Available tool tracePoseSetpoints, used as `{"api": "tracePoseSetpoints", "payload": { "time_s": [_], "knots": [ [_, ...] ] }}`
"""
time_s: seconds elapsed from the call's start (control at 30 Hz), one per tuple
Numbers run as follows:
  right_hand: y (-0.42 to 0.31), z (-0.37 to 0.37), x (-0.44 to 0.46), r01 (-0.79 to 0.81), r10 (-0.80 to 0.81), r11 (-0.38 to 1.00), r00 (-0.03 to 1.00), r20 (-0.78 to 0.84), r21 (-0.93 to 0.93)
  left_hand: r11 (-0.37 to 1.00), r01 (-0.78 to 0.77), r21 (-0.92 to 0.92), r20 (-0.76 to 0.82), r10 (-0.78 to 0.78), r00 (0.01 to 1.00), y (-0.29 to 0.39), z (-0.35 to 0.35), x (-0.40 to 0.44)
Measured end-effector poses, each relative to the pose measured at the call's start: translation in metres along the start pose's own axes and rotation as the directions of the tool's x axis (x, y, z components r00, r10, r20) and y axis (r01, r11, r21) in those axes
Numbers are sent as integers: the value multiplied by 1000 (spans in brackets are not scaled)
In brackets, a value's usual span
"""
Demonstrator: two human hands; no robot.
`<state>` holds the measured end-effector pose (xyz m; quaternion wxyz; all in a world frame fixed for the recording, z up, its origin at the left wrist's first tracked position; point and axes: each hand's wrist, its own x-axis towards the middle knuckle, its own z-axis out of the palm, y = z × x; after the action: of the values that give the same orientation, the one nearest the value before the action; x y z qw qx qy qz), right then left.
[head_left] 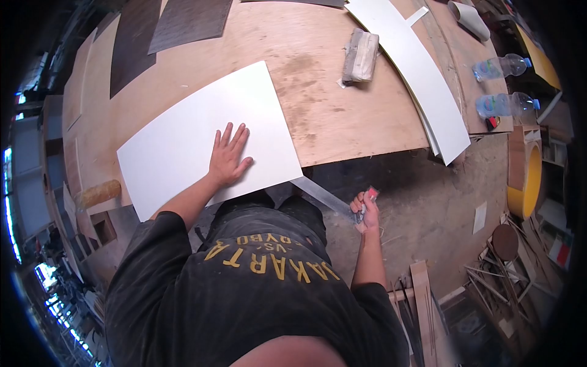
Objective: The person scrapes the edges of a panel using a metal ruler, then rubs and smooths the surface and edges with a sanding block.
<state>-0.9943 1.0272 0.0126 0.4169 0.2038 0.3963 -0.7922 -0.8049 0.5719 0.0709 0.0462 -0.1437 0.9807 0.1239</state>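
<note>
My left hand (229,156) lies flat with fingers spread on a white panel (202,128), which rests on the plywood table and reaches past its front edge. Off to the right, beyond the table edge, my right hand (367,213) is closed around one end of a long, flat grey strip (324,197). The strip's far end meets the panel's near right corner. Whether it is a blade or a band, I cannot tell. Something small and red shows at the top of the right fist.
A wrapped block (361,58) sits on the plywood table (342,128). Long white panels (422,67) lie to its right, dark sheets (189,24) at the back left. Two water bottles (495,105) stand farther right. Wood scraps (495,275) litter the floor.
</note>
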Motion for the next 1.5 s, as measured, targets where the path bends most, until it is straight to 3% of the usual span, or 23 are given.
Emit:
{"api": "tracePoseSetpoints", "payload": {
  "time_s": [0.4, 0.63, 0.8, 1.03, 1.13, 1.17, 1.23, 1.33, 1.5],
  "knots": [
    [-31, 61, 66, -11, 38, 969, 994, 103, -245, 1000, 16, 0, 34, -16, 999, 2, 0, 2],
    [36, 96, 43, -4, 4, 992, 1000, -5, -124, 1000, -5, 12, 54, 4, 999, 1, 2, 2],
    [84, 147, 60, 47, -46, 997, 999, 25, -68, 1000, -11, -4, 40, 11, 999, 1, 2, 2],
    [80, 164, 49, 71, -81, 993, 991, -106, -98, 1000, -1, -4, 51, 1, 999, -4, 0, 2],
    [67, 148, 49, 151, -145, 988, 973, -180, 17, 1000, 1, -8, 53, 0, 999, -4, -2, 0],
    [51, 144, 42, 247, -259, 962, 960, -107, -112, 1000, 0, -14, 54, 1, 999, -3, -2, 1],
    [45, 147, 35, 247, -261, 958, 961, -90, -147, 1000, -6, -12, 43, 7, 999, -3, 1, 2],
    [61, 144, 37, 210, -230, 969, 959, -166, -129, 1000, -6, 1, 38, 6, 999, -1, 1, 1],
    [81, 150, 48, 186, -188, 982, 978, -90, -30, 1000, -2, 15, 38, 1, 999, 2, 4, 2]
  ]
}}
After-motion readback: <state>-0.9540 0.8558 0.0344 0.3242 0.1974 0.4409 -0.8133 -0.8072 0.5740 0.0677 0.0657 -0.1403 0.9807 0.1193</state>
